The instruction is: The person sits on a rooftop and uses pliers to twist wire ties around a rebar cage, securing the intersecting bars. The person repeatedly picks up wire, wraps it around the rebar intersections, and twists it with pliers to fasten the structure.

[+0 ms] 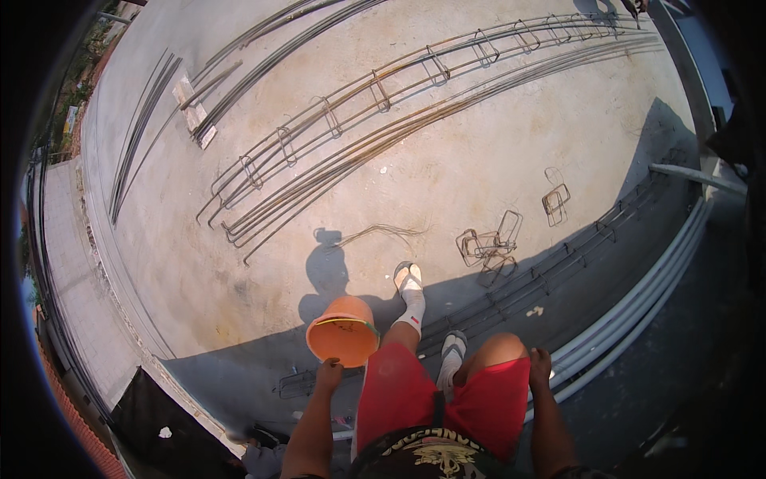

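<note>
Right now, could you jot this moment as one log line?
left hand: carrying orange bucket | right hand: empty, beside right knee | concrete slab: rebar cage, loose stirrups

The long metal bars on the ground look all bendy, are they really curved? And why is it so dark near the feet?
Head view: the fisheye lens bends the rebar toward the rim; strong sun casts a hard shadow across the concrete floor, under the orange bucket.

Both hands hang low: left (pixel 328 372) gripping, right (pixel 540 367) loose.
</note>
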`<state>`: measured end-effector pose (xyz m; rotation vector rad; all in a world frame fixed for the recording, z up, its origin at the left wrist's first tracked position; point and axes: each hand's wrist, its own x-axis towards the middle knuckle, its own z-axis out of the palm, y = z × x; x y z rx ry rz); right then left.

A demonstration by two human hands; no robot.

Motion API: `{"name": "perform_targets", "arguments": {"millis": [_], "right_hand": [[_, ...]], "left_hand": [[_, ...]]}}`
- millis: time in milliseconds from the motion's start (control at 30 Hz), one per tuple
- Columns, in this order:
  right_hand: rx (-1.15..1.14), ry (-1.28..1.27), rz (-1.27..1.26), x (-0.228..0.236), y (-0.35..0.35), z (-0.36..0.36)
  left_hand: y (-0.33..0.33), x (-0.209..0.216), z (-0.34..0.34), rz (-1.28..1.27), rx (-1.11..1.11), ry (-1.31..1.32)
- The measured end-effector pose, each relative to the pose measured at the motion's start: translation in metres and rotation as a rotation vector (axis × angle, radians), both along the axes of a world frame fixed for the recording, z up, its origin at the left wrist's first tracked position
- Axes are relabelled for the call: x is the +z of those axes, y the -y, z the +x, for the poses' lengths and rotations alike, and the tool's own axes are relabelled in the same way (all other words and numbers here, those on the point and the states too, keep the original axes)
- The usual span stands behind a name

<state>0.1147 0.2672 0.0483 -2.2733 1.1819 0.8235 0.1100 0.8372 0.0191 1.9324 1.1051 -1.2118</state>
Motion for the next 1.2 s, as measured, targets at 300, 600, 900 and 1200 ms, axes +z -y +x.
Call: {"name": "perform_targets", "arguments": {"millis": [300,600,900,1200], "right_hand": [[0.184,0.052,0.120,-0.031,-0.018,0.111],[0.663,-0.020,0.360,-0.081,-0.054,0.318],[1.105,-0.200,0.208,-0.176,-0.114,0.498],[1.328,-0.162,-0.104,-0.336,-0.186,0.627]], "left_hand": [[0.030,-0.007,0.060,-0.189,0.400,0.028],[0.067,0.053,0.211,-0.113,0.445,0.153],[0.151,-0.009,0.348,-0.356,0.445,0.190],[0.170,-0.130,0.372,-0.471,0.298,0.151]]}}
